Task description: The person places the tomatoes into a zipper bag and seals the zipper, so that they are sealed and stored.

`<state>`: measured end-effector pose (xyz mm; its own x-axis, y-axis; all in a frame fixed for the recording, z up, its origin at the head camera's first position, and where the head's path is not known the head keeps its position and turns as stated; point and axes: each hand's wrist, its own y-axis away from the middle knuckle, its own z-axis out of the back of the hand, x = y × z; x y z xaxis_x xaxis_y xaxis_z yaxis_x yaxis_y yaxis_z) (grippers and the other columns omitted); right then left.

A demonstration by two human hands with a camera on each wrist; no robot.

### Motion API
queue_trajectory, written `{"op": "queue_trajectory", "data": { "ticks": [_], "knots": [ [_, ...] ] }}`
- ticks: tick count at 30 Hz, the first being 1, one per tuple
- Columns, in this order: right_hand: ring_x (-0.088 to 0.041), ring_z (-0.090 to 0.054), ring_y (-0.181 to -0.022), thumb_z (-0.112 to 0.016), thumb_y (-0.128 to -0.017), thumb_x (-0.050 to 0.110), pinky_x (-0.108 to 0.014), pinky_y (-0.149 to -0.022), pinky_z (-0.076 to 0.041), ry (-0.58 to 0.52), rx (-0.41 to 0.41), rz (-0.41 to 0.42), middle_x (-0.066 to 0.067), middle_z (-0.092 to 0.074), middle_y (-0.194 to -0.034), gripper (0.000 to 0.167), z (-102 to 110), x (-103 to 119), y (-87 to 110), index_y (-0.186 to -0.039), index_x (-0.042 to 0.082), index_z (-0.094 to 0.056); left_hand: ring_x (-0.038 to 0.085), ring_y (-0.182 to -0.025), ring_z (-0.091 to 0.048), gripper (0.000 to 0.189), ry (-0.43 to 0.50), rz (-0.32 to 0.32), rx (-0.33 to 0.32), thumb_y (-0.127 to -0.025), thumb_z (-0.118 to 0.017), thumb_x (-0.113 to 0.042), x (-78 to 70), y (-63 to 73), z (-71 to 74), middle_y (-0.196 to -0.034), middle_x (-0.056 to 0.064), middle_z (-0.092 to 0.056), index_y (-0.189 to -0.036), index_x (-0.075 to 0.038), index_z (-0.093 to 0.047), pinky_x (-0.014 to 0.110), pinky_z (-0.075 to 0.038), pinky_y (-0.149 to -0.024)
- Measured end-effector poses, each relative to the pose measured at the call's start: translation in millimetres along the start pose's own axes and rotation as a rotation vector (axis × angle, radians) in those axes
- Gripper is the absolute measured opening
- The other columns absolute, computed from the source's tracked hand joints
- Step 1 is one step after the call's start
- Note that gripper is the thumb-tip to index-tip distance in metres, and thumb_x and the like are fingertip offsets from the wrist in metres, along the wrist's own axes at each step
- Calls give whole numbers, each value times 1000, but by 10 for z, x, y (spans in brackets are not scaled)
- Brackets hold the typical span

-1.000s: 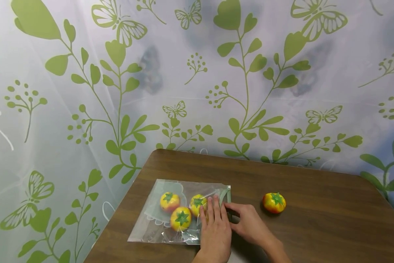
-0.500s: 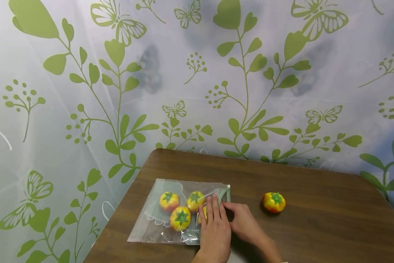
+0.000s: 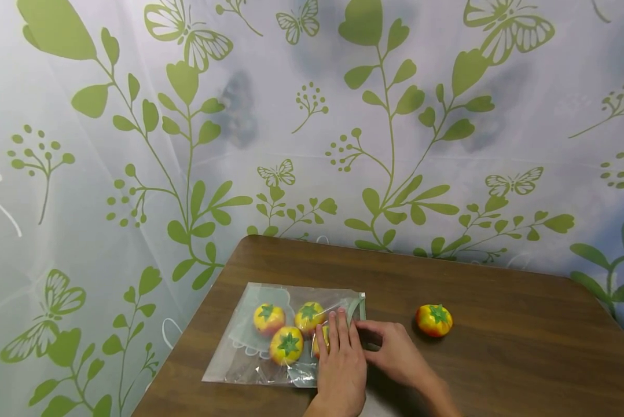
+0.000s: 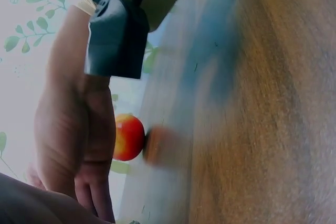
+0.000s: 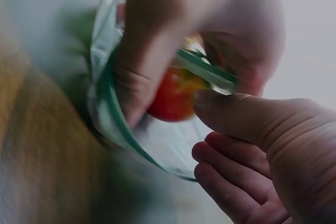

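Note:
In the head view a clear zip-top bag (image 3: 228, 362) lies flat with several yellow-and-red toy fruits inside, each with a green star-shaped top. My left hand (image 3: 341, 359) rests palm down on its mouth end, fingers straight and partly covering one toy fruit (image 3: 322, 341). In the right wrist view that hand spans the mouth, thumb at the green zip rim (image 5: 123, 124), with a red toy fruit (image 5: 173, 95) behind the rim. My right hand (image 3: 395, 353) pinches the rim from the right side, its other fingers curled apart from it.
Another toy fruit (image 3: 434, 321) stands on the brown wooden table (image 3: 520, 353), to the right of my right hand. Behind the table hangs a pale curtain (image 3: 301, 139) with green leaves and butterflies. A dark device (image 4: 118, 35) is strapped to a wrist in the left wrist view.
Inside the bag, the toy fruit by my left fingertips has shifted slightly up and left, and another has come into view beside my left hand. Both hands stay nearly in place.

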<state>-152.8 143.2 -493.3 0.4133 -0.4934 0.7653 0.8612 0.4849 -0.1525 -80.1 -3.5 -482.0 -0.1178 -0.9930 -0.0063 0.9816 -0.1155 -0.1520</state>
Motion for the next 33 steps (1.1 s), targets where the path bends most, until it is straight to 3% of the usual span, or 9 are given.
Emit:
{"op": "queue_trajectory", "data": {
  "ticks": [5,11,14,18,24,33],
  "knots": [
    [-33,-78,-121,-91,-91,20,-44,-98,-63,-71,40,-43,-14,-77,-136,48,181,2,102,-135,7,-75,39,-164,-34,68,10,8,12,-104,-73,-30,-15,4,19,-177,19,-35,-161,-5,-49,61,-36,-127],
    [-33,-78,-120,-92,-90,29,-45,-98,-63,-11,38,-53,-13,-78,-135,55,408,-2,279,-136,5,-75,40,-166,-30,67,5,2,66,-99,-79,-25,-32,-2,26,-178,19,-32,-159,-7,-54,62,-33,-128],
    [-33,-78,-121,-93,-89,32,-39,-97,-64,26,22,-77,-11,-78,-135,57,517,-12,358,-136,6,-75,40,-166,-29,68,-6,-2,78,-97,-81,-24,-32,-6,23,-179,18,-31,-158,-8,-56,62,-33,-128],
    [-29,-79,-119,-94,-87,35,-28,-95,-62,77,-18,-103,-8,-79,-133,56,661,-30,440,-135,10,-76,40,-166,-29,72,-4,-6,69,-94,-85,-23,-29,-2,26,-179,18,-31,-158,-8,-56,62,-34,-128],
    [-18,-80,-115,-95,-84,39,-27,-92,-62,143,-76,-153,-3,-81,-129,57,866,-61,578,-133,14,-79,40,-166,-30,75,5,-5,57,-92,-87,-21,-29,-10,35,-178,18,-32,-158,-7,-55,62,-34,-128],
    [-24,-80,-115,-93,-85,47,-23,-85,-61,260,-113,-300,-7,-80,-133,59,1190,-220,862,-135,19,-79,41,-164,-35,76,8,-9,20,-89,-89,-16,-26,5,10,-177,18,-36,-157,-7,-56,63,-36,-126]
  ]
}}
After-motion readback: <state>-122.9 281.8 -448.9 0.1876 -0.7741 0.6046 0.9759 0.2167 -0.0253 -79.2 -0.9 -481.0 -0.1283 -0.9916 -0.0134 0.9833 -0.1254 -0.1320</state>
